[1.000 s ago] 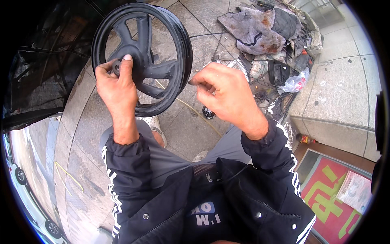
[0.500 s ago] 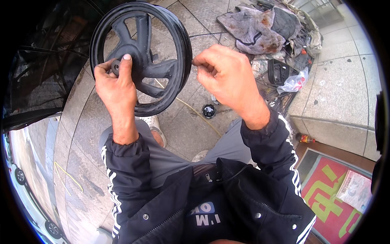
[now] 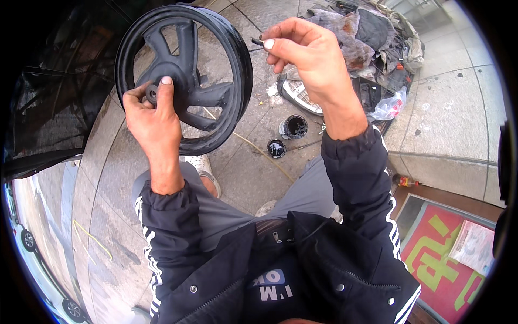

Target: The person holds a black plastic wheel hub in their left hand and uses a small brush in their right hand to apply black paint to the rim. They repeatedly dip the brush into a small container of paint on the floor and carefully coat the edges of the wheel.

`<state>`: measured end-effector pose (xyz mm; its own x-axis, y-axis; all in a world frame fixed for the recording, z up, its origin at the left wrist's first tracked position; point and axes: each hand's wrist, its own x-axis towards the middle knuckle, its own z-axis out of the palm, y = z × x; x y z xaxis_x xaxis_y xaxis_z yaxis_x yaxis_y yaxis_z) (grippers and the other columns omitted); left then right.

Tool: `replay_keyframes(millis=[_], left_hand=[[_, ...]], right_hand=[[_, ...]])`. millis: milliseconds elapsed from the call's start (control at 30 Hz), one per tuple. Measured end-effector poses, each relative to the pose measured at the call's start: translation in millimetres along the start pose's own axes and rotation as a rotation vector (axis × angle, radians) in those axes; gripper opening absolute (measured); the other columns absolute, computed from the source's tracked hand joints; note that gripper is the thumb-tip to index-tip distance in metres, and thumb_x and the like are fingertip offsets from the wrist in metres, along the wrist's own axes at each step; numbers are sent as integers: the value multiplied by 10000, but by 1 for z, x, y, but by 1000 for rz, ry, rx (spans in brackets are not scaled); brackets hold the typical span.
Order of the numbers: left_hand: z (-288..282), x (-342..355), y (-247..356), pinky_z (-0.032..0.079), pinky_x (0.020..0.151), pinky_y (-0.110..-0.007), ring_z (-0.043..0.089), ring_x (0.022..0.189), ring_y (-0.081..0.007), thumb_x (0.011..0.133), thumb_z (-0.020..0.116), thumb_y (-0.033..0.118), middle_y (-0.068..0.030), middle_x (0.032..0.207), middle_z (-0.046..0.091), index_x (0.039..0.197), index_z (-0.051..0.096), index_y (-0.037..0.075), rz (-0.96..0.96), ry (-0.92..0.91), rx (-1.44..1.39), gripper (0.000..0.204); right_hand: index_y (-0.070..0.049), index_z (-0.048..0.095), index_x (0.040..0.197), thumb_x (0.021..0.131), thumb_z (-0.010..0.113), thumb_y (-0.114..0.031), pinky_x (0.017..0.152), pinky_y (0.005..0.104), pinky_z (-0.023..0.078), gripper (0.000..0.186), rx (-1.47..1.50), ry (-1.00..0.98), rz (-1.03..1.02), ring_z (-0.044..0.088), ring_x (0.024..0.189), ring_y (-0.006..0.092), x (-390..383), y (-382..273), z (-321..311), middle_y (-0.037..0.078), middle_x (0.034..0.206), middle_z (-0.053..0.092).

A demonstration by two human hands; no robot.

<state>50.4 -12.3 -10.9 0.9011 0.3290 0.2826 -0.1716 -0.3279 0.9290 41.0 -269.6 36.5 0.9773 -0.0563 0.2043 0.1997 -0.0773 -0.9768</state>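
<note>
The left hand (image 3: 154, 116) grasps a black, five-spoked metal wheel (image 3: 183, 75) at its hub, thumb laid on top and fingers curled underneath; the wheel rises above and to the right of this hand, tilted. The right hand (image 3: 307, 59) is nearly closed, thumb and forefinger pinching a small, dark, slender piece (image 3: 258, 41), which is near the wheel's rim but apart from it. Below the right hand, two round, open containers with glossy black contents (image 3: 296, 126) (image 3: 276, 148) stand on the grey paved floor (image 3: 232, 178).
</note>
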Motion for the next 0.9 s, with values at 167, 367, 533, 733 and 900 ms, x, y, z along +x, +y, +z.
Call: replay_keyframes(millis=[167,367,533,733,900], left_hand=[[0,0,-7,375,565,-172,477,618,-13,938,800,209,24,715,590,1066,587,-62,19,5,-63,367],[-3,0,-7,407,570,-180,515,626,-15,935,800,186,8,714,629,1072,580,-61,0,-15,-89,358],[-1,-1,-4,400,564,-179,510,623,-14,936,799,178,2,722,629,1067,578,-64,15,-8,-100,352],[0,2,-7,381,559,-179,485,623,-16,932,806,201,11,732,593,1063,585,-70,37,8,-86,373],[5,4,-6,318,531,-172,410,602,-6,930,812,246,51,699,521,1059,598,-76,36,42,-56,408]], right_hand=[[3,696,1050,904,704,-59,634,273,543,159,160,-146,62,686,734,141,18,5,-7,58,869,701],[-2,679,958,855,727,-51,608,280,542,123,152,-194,98,678,696,150,29,3,-4,76,821,702],[-27,642,931,876,726,-32,560,262,508,101,181,-207,211,656,646,141,41,9,-7,54,775,673],[-34,650,897,863,726,-53,575,250,503,86,-30,-192,90,648,674,112,18,1,-3,29,784,668],[-15,641,882,858,698,-14,551,241,483,62,-156,-112,100,625,649,90,-4,1,4,31,750,651]])
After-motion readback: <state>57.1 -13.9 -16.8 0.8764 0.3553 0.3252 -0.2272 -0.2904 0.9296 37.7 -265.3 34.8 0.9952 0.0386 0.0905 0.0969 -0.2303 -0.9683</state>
